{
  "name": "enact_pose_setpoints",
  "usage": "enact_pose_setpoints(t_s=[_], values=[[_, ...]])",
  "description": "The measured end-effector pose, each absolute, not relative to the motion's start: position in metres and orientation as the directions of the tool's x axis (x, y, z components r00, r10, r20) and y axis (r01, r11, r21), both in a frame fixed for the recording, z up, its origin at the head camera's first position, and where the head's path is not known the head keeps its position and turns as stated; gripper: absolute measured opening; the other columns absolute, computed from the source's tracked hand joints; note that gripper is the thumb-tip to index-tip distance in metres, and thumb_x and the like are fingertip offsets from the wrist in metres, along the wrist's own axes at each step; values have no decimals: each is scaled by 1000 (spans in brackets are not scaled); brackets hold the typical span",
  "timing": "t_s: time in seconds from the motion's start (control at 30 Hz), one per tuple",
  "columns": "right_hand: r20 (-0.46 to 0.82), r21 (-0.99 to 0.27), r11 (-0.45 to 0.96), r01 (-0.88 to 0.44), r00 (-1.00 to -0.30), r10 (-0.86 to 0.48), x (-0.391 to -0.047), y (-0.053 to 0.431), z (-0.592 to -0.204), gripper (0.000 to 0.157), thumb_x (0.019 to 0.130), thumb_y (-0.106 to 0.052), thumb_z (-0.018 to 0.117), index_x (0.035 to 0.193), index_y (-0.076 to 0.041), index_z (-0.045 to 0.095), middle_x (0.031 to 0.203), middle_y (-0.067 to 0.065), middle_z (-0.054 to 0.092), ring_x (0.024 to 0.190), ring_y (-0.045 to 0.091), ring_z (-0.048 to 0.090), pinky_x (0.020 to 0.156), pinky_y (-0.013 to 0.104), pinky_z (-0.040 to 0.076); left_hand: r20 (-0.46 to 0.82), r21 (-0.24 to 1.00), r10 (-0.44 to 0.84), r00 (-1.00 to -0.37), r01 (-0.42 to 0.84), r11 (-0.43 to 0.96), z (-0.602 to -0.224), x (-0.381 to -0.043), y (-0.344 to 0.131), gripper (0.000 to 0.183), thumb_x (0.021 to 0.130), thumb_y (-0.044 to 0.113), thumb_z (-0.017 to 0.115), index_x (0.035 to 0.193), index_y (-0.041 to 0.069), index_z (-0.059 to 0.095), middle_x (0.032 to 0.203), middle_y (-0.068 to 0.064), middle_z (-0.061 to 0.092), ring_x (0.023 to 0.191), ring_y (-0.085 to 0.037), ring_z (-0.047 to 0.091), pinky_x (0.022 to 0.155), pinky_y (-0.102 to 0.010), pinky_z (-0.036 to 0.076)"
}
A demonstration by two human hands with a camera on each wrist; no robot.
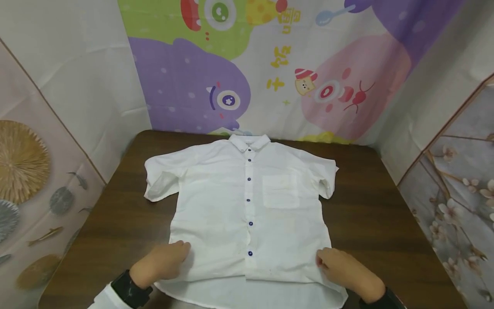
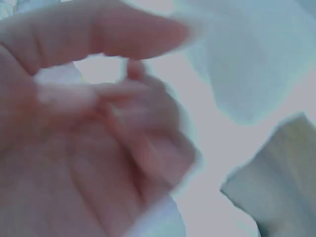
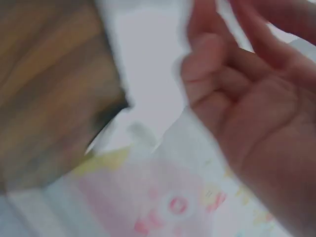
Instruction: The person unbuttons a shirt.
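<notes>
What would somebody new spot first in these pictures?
Probably the white shirt, spread across the middle of the brown table, dark buttons down its front. Next might come the purple cartoon creature on the cloth behind the table, then the left hand and right hand at the shirt's lower sides.

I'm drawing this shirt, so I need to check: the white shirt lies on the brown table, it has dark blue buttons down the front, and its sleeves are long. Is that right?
Not quite: the sleeves are short, as the head view shows. The rest is right: the white shirt lies on the brown table, with dark blue buttons down the front.
</notes>
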State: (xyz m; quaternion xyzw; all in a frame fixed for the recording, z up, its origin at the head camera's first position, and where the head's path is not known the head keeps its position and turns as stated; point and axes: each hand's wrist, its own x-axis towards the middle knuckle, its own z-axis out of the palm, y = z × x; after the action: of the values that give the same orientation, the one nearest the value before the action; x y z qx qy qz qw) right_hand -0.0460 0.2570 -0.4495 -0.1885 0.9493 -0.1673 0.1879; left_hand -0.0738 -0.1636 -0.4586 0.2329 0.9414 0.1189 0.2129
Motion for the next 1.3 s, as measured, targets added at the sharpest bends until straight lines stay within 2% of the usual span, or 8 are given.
enact_pose_setpoints(t_s=[0.17,0.4,0.53,0.67,0.77,0.9,1.13,1.3], values=[[-199,-467,741,-483,-758,-621,-46,211,-463,2,88,-15,61,86,-15,59,76,-12,49,66,-2,42,60,19,42,-219,483,700,-680,548,683,-475,-71,-136,23,74,10,68,78,18,47,72,11,38,61,-3,35,55,-20,33],[-81,-214,730,-649,-733,-675,-44,170,-493,29,82,-35,68,98,-15,57,87,-7,44,73,6,38,65,20,38,-116,377,671,-732,593,712,-495,-73,-126,18,77,15,71,77,17,53,73,9,41,63,-4,37,52,-20,36],[31,-167,694,-700,-707,-706,-49,169,-505,18,82,-28,69,89,-16,57,82,-6,43,69,6,35,61,18,33,-105,413,702,-704,611,675,-498,-75,-126,19,80,25,71,76,18,54,74,11,41,64,-2,37,55,-18,37],[45,-278,699,-659,-735,-676,-56,171,-505,8,87,-17,62,82,-18,56,78,-10,43,69,3,36,61,17,33,-78,364,733,-676,665,652,-502,-72,-121,28,75,38,73,80,20,52,79,11,39,68,-4,37,58,-18,36],[-44,-461,733,-499,-813,-581,-63,173,-494,7,91,-14,53,85,-17,52,79,-10,42,72,4,37,64,18,36,-31,321,731,-682,686,653,-505,-71,-118,21,78,30,71,80,20,52,78,10,40,68,-5,37,57,-19,35],[-109,-655,698,-288,-879,-464,-77,177,-474,8,96,-15,45,90,-12,49,82,-4,47,74,7,43,65,21,39,-45,445,702,-710,615,651,-498,-78,-121,8,88,17,60,83,16,54,77,10,42,68,-3,38,59,-18,37],[51,-721,610,-328,-904,-426,-92,184,-450,10,98,-16,45,92,-9,46,72,-5,46,64,2,42,57,19,38,16,745,609,-793,416,522,-469,-103,-130,6,96,12,47,92,7,49,68,7,38,59,-1,34,56,-18,34],[-18,-725,571,-385,-818,-575,-92,190,-445,8,96,-11,49,91,-9,54,70,-4,52,62,-1,42,57,19,39,-124,752,670,-732,371,545,-464,-103,-134,10,96,11,47,93,7,56,75,2,53,66,-3,43,62,-21,39]])
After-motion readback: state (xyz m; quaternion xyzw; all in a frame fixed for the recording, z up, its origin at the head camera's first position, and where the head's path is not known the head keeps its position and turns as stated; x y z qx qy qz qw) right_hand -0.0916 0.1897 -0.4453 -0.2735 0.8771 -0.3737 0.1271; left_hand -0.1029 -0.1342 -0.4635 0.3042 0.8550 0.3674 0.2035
